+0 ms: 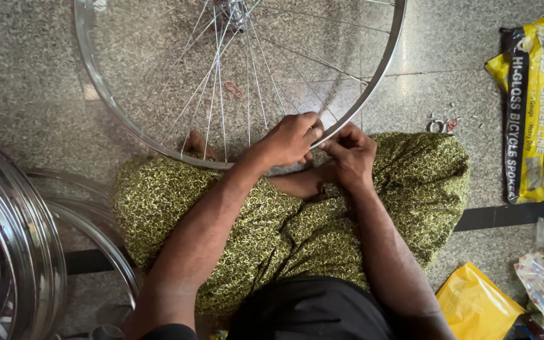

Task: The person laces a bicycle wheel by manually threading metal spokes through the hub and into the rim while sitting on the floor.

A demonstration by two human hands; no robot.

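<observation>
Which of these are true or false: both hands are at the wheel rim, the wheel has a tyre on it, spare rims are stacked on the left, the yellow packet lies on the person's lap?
1. Both the left hand and the right hand are at the wheel rim. True.
2. The wheel has a tyre on it. False: the rim is bare metal with spokes showing.
3. Spare rims are stacked on the left. True.
4. The yellow packet lies on the lap. False: it lies on the floor to the right.
</observation>
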